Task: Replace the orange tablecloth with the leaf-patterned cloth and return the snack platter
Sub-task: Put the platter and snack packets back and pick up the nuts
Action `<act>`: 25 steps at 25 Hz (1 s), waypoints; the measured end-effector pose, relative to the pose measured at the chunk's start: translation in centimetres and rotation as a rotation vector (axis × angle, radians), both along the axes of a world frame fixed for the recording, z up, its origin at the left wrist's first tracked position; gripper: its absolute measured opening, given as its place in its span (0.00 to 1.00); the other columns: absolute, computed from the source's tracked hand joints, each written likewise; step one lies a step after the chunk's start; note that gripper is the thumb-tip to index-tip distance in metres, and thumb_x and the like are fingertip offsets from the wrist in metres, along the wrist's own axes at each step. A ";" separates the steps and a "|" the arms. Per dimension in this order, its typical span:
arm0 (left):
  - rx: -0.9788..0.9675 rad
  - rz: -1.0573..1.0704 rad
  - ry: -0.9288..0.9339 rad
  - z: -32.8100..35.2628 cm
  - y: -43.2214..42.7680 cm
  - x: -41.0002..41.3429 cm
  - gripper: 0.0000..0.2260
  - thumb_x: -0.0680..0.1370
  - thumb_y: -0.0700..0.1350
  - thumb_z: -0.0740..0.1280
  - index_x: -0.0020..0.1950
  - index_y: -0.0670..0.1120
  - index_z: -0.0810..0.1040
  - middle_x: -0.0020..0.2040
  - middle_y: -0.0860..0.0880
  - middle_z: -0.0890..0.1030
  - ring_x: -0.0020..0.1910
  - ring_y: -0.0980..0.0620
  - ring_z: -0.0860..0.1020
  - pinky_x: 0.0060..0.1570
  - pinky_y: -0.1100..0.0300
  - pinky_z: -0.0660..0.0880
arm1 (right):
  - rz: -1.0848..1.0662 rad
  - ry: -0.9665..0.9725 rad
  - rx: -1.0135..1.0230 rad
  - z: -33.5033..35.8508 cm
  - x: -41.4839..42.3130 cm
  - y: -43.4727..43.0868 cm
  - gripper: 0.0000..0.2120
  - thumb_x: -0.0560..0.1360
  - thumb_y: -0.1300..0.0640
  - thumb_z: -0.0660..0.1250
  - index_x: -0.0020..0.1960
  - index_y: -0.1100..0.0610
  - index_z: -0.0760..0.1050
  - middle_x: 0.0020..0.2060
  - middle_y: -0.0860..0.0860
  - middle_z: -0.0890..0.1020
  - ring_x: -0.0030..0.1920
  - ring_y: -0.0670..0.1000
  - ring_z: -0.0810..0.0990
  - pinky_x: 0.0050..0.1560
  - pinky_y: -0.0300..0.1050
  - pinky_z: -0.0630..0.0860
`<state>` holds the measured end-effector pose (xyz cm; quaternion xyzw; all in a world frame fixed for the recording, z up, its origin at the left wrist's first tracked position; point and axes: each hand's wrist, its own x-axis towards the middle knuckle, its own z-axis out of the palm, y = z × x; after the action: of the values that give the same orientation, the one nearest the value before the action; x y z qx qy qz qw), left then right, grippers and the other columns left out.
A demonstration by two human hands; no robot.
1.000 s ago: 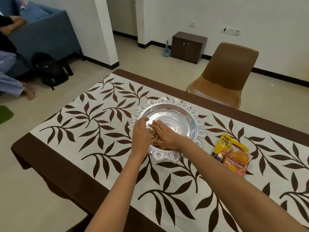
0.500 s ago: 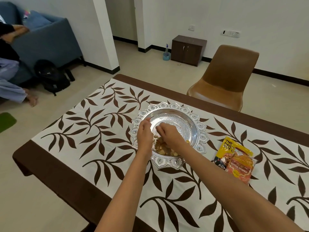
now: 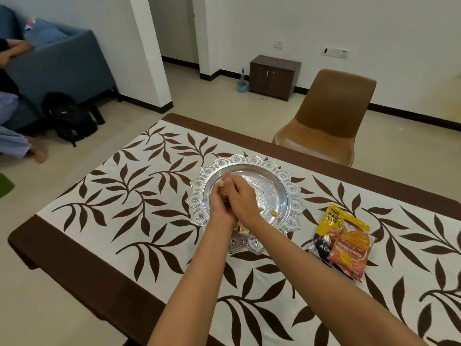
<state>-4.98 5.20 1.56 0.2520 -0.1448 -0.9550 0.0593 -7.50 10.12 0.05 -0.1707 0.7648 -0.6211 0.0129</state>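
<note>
Hands meet inside the silver snack platter (image 3: 287,176), which sits on the leaf-patterned cloth (image 3: 124,196), roughly mid-cloth, upright and flat. Cloth looks spread and smooth, so the swap reads as done. Step in hand, as I judge it, is tidying the snack pieces (image 3: 274,213) within the platter.

Left hand (image 3: 220,206): fingers curled up round a small clump of pieces, thumb side towards the platter centre. Right hand (image 3: 243,196): fingers bent over the same clump and touching the left hand. Cannot tell whether the right one grips anything itself, since the fingertips are hidden. A few loose pieces lie on the platter floor just right of the right hand. More sit at the near rim under the wrists.

To do it well:
- Keep both hands low inside the rim so nothing spills on the cloth.
- Scoop with cupped fingers instead of pinching, since the pieces look small and brittle.
- Sweep the strays on the right towards the clump.
- Do not lean on the near rim, because the platter could tip or slide and wrinkle the cloth.

Two snack packets (image 3: 346,243) lie overlapping on the cloth, right of the platter and apart from both hands.
</note>
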 end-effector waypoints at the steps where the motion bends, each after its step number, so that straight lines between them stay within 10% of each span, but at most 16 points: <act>1: 0.020 0.006 0.004 -0.2 -0.1 -0.1 0.12 0.81 0.46 0.57 0.45 0.43 0.78 0.31 0.47 0.80 0.31 0.52 0.82 0.30 0.62 0.78 | -0.013 -0.009 -0.022 0.0 0.3 0.1 0.10 0.81 0.57 0.61 0.44 0.56 0.78 0.35 0.45 0.78 0.36 0.41 0.76 0.39 0.36 0.72; 10: 0.112 0.080 0.079 -1.4 -1.8 -1.1 0.14 0.81 0.43 0.56 0.45 0.41 0.80 0.40 0.45 0.82 0.42 0.50 0.81 0.52 0.57 0.77 | -0.063 0.004 0.031 -0.7 -1.9 3.6 0.14 0.78 0.48 0.65 0.57 0.56 0.79 0.55 0.48 0.82 0.57 0.49 0.79 0.60 0.56 0.75; 13: 0.106 0.086 0.079 -1.3 -3.0 -0.7 0.17 0.82 0.47 0.54 0.45 0.41 0.80 0.42 0.45 0.82 0.45 0.50 0.80 0.54 0.56 0.77 | 0.297 0.047 0.667 -3.2 -2.5 5.9 0.40 0.75 0.32 0.52 0.78 0.56 0.51 0.78 0.56 0.51 0.77 0.55 0.48 0.76 0.55 0.47; 16: 0.127 0.099 0.079 -1.4 -3.5 -0.2 0.18 0.82 0.48 0.54 0.47 0.40 0.80 0.43 0.44 0.83 0.49 0.49 0.80 0.61 0.55 0.74 | 0.644 0.209 0.936 -3.5 -2.3 5.4 0.40 0.78 0.37 0.54 0.77 0.53 0.35 0.75 0.55 0.34 0.75 0.54 0.31 0.74 0.52 0.36; 20: 0.135 0.115 0.084 -1.7 -3.8 0.3 0.18 0.83 0.48 0.54 0.48 0.40 0.80 0.44 0.43 0.83 0.51 0.48 0.80 0.63 0.54 0.72 | 0.708 0.441 1.036 -3.4 -2.5 3.6 0.40 0.75 0.33 0.48 0.77 0.59 0.53 0.75 0.60 0.56 0.74 0.60 0.52 0.73 0.55 0.52; 25: 0.093 0.098 0.091 -1.6 -4.4 0.5 0.18 0.83 0.48 0.53 0.49 0.41 0.79 0.42 0.44 0.83 0.44 0.49 0.83 0.56 0.55 0.76 | 0.570 0.596 0.934 -4.1 -2.8 2.7 0.24 0.77 0.45 0.56 0.58 0.65 0.72 0.56 0.61 0.72 0.50 0.58 0.69 0.52 0.55 0.72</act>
<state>-4.52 0.75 -0.02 0.2176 -0.0848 -0.9671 0.1005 -10.26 12.84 -4.02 -0.5104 0.8509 -0.1190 0.0374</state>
